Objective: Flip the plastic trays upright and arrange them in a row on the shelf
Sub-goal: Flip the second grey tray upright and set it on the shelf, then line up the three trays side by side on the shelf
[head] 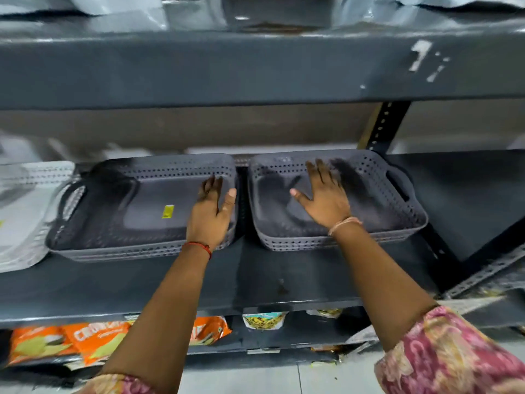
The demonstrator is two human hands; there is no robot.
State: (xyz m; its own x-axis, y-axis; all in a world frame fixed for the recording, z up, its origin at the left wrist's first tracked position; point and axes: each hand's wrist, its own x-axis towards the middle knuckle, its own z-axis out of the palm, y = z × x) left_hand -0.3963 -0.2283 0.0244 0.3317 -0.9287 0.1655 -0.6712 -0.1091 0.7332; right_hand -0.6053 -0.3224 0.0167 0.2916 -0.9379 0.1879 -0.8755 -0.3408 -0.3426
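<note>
We are looking at 2 grey perforated plastic trays sitting side by side on the middle shelf (255,282) of a dark metal rack. The left tray (136,211) is lying with its opening up, a yellow sticker (168,211) showing on its floor; the right tray (335,200) is likewise appearing upright, a narrow gap separating the 2. We are resting the left hand (210,214) flat inside the left tray near its right wall, fingers spread, the grip open and holding nothing. We are hovering the right hand (326,200) over the floor of the right tray, fingers splayed, its grip also open. We are judging the flipping done for these 2 trays, with only squaring them into a straight row remaining; a pale perforated object (25,200) at far left may be another tray, but blur is preventing certainty. The shelf surface is looking dusty and scuffed. Orange snack packets (85,339) are lying on the shelf below, above a pale floor.
</note>
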